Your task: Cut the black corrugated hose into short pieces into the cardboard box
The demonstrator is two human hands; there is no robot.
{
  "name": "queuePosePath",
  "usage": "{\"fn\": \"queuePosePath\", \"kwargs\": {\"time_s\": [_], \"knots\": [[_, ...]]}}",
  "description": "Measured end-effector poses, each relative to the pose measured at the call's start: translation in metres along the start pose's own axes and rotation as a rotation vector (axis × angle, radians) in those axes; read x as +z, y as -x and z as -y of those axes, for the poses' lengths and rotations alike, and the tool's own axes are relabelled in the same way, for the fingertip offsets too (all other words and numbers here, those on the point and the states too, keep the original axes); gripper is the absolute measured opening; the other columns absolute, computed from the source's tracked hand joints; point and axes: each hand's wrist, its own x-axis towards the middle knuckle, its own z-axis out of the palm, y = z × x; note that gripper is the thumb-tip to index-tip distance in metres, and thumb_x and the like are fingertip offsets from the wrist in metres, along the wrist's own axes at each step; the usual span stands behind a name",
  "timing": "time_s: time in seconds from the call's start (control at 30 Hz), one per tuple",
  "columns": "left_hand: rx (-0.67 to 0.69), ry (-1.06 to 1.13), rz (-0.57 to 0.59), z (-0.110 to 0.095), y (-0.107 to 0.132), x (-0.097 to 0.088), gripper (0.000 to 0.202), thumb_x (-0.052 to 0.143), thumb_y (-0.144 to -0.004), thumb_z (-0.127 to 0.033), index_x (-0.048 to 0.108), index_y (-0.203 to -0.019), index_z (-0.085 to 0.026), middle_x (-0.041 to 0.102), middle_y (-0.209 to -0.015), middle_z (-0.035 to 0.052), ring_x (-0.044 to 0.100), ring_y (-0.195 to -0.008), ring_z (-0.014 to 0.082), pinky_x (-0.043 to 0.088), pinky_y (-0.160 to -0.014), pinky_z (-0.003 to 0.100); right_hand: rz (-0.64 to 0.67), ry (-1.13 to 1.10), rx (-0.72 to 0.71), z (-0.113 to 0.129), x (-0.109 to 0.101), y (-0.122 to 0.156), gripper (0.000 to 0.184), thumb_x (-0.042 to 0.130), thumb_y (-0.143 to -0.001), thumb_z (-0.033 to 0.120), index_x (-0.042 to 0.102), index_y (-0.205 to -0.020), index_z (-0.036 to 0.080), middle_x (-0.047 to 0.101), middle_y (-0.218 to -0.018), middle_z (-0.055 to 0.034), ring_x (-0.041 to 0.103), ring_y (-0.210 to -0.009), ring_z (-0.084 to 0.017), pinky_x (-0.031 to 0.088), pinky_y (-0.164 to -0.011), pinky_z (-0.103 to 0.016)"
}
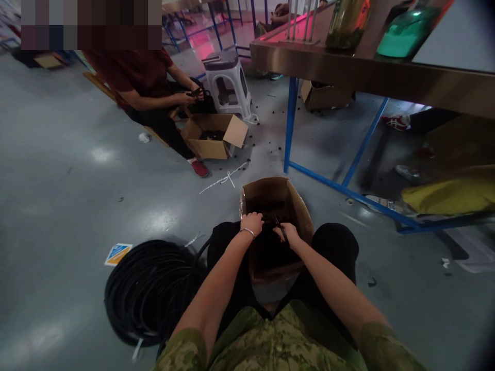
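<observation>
I sit with an open cardboard box (300,206) between my knees. My left hand (252,223), a thin bracelet on its wrist, is closed on a black tube (269,222) above the box. My right hand (288,233) grips a dark cutting tool (281,226) at the tube's end. The two hands are close together, almost touching. A large coil of black tubing (149,291) lies on the grey floor at my left, and a strand runs from it toward my lap. The box's inside is dark; what it holds is hard to make out.
Another person in a dark red shirt (135,72) sits ahead at the left, working over a second open cardboard box (212,136). A white plastic stool (228,85) stands behind it. A blue-legged metal table (348,64) rises at the right. Small black bits litter the floor.
</observation>
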Motion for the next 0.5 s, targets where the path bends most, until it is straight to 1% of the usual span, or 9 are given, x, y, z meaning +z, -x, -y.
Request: {"fn": "queuePosePath", "kwargs": {"time_s": [0.07, 0.1, 0.17, 0.23, 0.3, 0.37, 0.43, 0.5], "knots": [[-0.012, -0.009, -0.004, 0.0, -0.001, 0.001, 0.025, 0.047, -0.094, -0.029, 0.059, -0.112, -0.017, 0.064, -0.115, 0.0145, 0.059, -0.111, 0.0275, 0.042, -0.094, 0.04, 0.037, 0.018, 0.008, 0.001, 0.0, 0.001, 0.02, 0.062, -0.079, 0.034, 0.074, -0.079, 0.017, 0.063, -0.055, 0.0004, 0.056, -0.041, -0.011, 0.041, -0.046, -0.021], [-0.025, -0.009, -0.01, 0.0, -0.002, 0.001, 0.026, 0.046, -0.095, -0.029, 0.058, -0.113, -0.015, 0.064, -0.114, 0.0153, 0.059, -0.111, 0.0276, 0.042, -0.094, 0.04, 0.057, 0.068, 0.003, 0.002, -0.002, 0.003, 0.02, 0.062, -0.079, 0.034, 0.074, -0.081, 0.018, 0.065, -0.057, -0.0005, 0.059, -0.044, -0.013, 0.042, -0.047, -0.021], [-0.06, 0.003, -0.024, 0.002, -0.003, -0.001, 0.026, 0.042, -0.096, -0.029, 0.056, -0.113, -0.014, 0.064, -0.113, 0.0163, 0.06, -0.11, 0.0272, 0.043, -0.093, 0.039, 0.091, 0.232, -0.03, 0.007, -0.005, 0.007, 0.02, 0.062, -0.08, 0.034, 0.075, -0.088, 0.02, 0.07, -0.066, -0.0041, 0.067, -0.057, -0.018, 0.046, -0.053, -0.023], [-0.093, 0.03, -0.045, 0.007, -0.004, -0.003, 0.026, 0.039, -0.098, -0.029, 0.054, -0.113, -0.014, 0.063, -0.114, 0.0164, 0.061, -0.109, 0.0257, 0.044, -0.092, 0.037, 0.127, 0.463, -0.098, 0.013, -0.009, 0.013, 0.024, 0.061, -0.082, 0.035, 0.074, -0.098, 0.022, 0.074, -0.083, -0.0092, 0.072, -0.077, -0.024, 0.049, -0.061, -0.028], [-0.117, 0.05, -0.073, 0.015, -0.002, -0.006, 0.026, 0.037, -0.098, -0.029, 0.053, -0.113, -0.014, 0.062, -0.115, 0.0155, 0.061, -0.108, 0.0239, 0.045, -0.091, 0.034, 0.171, 0.652, -0.169, 0.018, -0.011, 0.021, 0.027, 0.06, -0.084, 0.033, 0.073, -0.104, 0.022, 0.074, -0.097, -0.0137, 0.071, -0.091, -0.029, 0.052, -0.07, -0.033], [-0.13, 0.044, -0.086, 0.026, 0.001, -0.007, 0.025, 0.038, -0.098, -0.028, 0.053, -0.113, -0.015, 0.062, -0.116, 0.0148, 0.061, -0.107, 0.0231, 0.045, -0.09, 0.033, 0.233, 0.773, -0.218, 0.02, -0.011, 0.028, 0.026, 0.062, -0.083, 0.03, 0.073, -0.104, 0.02, 0.073, -0.101, -0.016, 0.07, -0.097, -0.031, 0.053, -0.075, -0.036], [-0.144, 0.02, -0.081, 0.039, 0.004, -0.006, 0.025, 0.04, -0.098, -0.028, 0.054, -0.113, -0.015, 0.062, -0.117, 0.0154, 0.06, -0.108, 0.0239, 0.046, -0.091, 0.034, 0.283, 0.822, -0.24, 0.019, -0.012, 0.033, 0.026, 0.065, -0.081, 0.029, 0.074, -0.103, 0.02, 0.073, -0.102, -0.0162, 0.069, -0.099, -0.032, 0.053, -0.079, -0.037], [-0.16, -0.007, -0.069, 0.053, 0.008, -0.001, 0.026, 0.041, -0.097, -0.028, 0.054, -0.114, -0.014, 0.062, -0.116, 0.0171, 0.06, -0.109, 0.0256, 0.046, -0.09, 0.035, 0.308, 0.861, -0.249, 0.015, -0.016, 0.035, 0.027, 0.065, -0.081, 0.029, 0.073, -0.106, 0.021, 0.073, -0.105, -0.0157, 0.068, -0.102, -0.031, 0.053, -0.081, -0.037]]}}
